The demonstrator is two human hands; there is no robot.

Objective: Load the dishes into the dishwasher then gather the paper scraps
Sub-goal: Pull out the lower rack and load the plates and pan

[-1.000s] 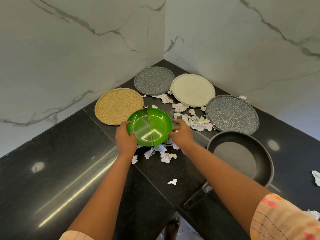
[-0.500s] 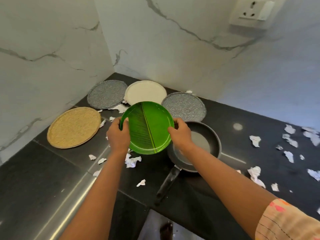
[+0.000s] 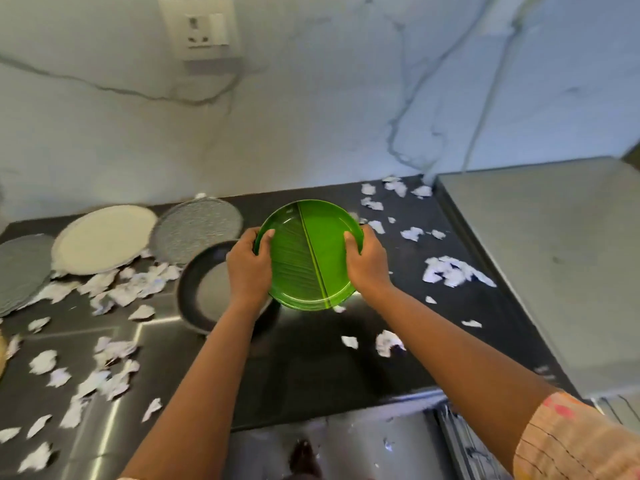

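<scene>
Fingers [image 3: 350, 237] of both hands curl over green plate [image 3: 308, 254] rims, above bare counter [image 3: 311, 368].

Round green leaf-patterned plate [image 3: 308, 254] held above black stone counter [image 3: 311, 368], between both hands; dark frying pan [image 3: 204, 289] left of it, torn white paper scraps [image 3: 453, 271] right.

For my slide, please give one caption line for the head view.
Both hands, left and right, hold a green plate above the black counter strewn with paper scraps.
</scene>
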